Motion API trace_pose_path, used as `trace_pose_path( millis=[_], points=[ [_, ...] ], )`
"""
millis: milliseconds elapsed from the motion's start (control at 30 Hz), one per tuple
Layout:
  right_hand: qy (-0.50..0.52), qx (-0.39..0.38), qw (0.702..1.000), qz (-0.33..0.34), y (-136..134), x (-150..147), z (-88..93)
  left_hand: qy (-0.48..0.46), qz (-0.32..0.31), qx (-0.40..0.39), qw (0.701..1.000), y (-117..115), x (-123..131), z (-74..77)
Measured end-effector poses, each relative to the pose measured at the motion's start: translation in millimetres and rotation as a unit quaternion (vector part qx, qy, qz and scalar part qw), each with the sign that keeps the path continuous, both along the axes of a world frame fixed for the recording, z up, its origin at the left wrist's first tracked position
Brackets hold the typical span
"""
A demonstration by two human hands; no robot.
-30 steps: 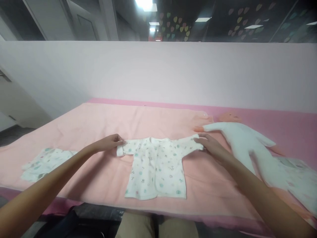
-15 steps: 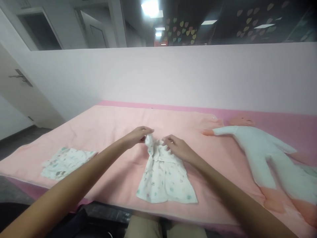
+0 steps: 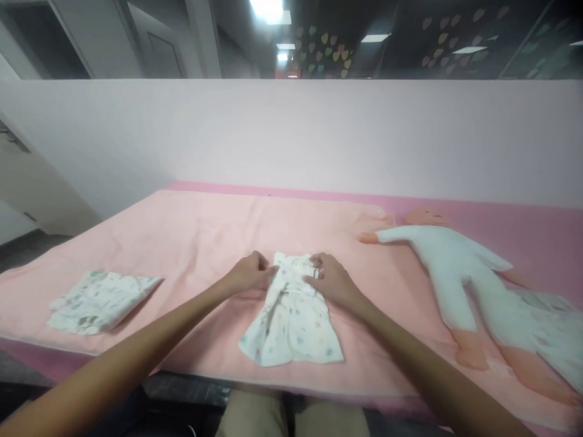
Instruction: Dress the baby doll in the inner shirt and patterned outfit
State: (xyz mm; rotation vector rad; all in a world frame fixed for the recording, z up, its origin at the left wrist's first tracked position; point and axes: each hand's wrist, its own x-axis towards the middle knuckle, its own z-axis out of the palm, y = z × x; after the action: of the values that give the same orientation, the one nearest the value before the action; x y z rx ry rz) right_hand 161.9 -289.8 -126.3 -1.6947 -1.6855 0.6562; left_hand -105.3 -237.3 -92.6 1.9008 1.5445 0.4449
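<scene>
Our left hand (image 3: 248, 276) and right hand (image 3: 330, 282) are both closed on the top corners of the small white cotton baby shirt with pastel prints (image 3: 291, 321). It lies mid-way along the pale pink cloth-covered surface (image 3: 182, 237), near its front edge. Both sleeves look tucked inward, but the body lies flat and unfolded, so we judge the folding about half done. A folded white printed garment (image 3: 98, 297) sits well apart at nine o'clock, a soft doll in a white suit (image 3: 455, 261) at two o'clock, and there is open room at twelve.
</scene>
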Motion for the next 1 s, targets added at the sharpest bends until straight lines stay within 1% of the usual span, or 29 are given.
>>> trace_pose_path(
  millis=[33,100,133,200,233,300,333,367,400,467,500,533,567,633,733,833,900,967,1000],
  points=[
    [-0.014,0.006,1.0,-0.018,-2,1,-2.6,0.008,0.001,-0.021,1.0,-1,-3,-3.4],
    [-0.03,-0.015,0.998,-0.054,-4,4,-3.2,0.007,-0.012,-0.046,0.999,-1,-4,-7.1],
    [-0.035,-0.038,0.997,-0.059,-4,6,-1.7,0.006,-0.021,-0.051,0.998,-1,-3,-7.8],
    [-0.04,-0.086,0.995,-0.039,-2,9,2.9,0.008,-0.037,-0.041,0.998,-2,1,-8.4],
    [-0.041,-0.105,0.993,-0.02,-1,11,5.2,0.013,-0.04,-0.013,0.999,-3,3,-8.4],
    [-0.038,-0.134,0.99,0.012,4,13,9.1,0.026,-0.058,0.097,0.993,-6,7,-8.0],
    [-0.027,-0.145,0.989,0.022,7,14,10.6,0.03,-0.086,0.16,0.983,-9,8,-7.6],
    [-0.006,-0.153,0.988,0.033,9,14,11.8,0.031,-0.129,0.211,0.968,-12,9,-7.1],
    [0.024,-0.159,0.986,0.047,11,14,13.0,0.03,-0.184,0.241,0.953,-15,9,-6.6],
    [0.101,-0.174,0.977,0.073,13,11,16.2,0.021,-0.283,0.241,0.928,-20,7,-6.0],
    [0.14,-0.184,0.97,0.081,13,8,18.3,0.016,-0.31,0.227,0.923,-21,6,-6.1],
    [0.172,-0.194,0.962,0.083,14,4,20.7,0.01,-0.322,0.212,0.923,-22,5,-6.4],
    [0.195,-0.201,0.957,0.077,14,-2,23.3,0.003,-0.321,0.196,0.927,-21,4,-6.8],
    [0.226,-0.2,0.952,0.059,16,-16,28.1,-0.022,-0.295,0.15,0.943,-16,3,-7.7],
    [0.299,-0.201,0.931,0.051,21,-44,32.7,-0.108,-0.239,0.039,0.964,-5,2,-7.9],
    [0.373,-0.21,0.902,0.055,25,-70,34.9,-0.211,-0.173,-0.062,0.96,4,1,-6.7],
    [0.403,-0.204,0.891,0.045,23,-79,35.2,-0.249,-0.132,-0.119,0.952,7,2,-5.8],
    [0.419,-0.184,0.889,0.034,17,-81,32.9,-0.256,-0.099,-0.156,0.949,9,2,-4.8],
    [0.41,-0.162,0.897,0.034,12,-79,30.5,-0.251,-0.085,-0.16,0.951,10,3,-4.3]
  ],
)
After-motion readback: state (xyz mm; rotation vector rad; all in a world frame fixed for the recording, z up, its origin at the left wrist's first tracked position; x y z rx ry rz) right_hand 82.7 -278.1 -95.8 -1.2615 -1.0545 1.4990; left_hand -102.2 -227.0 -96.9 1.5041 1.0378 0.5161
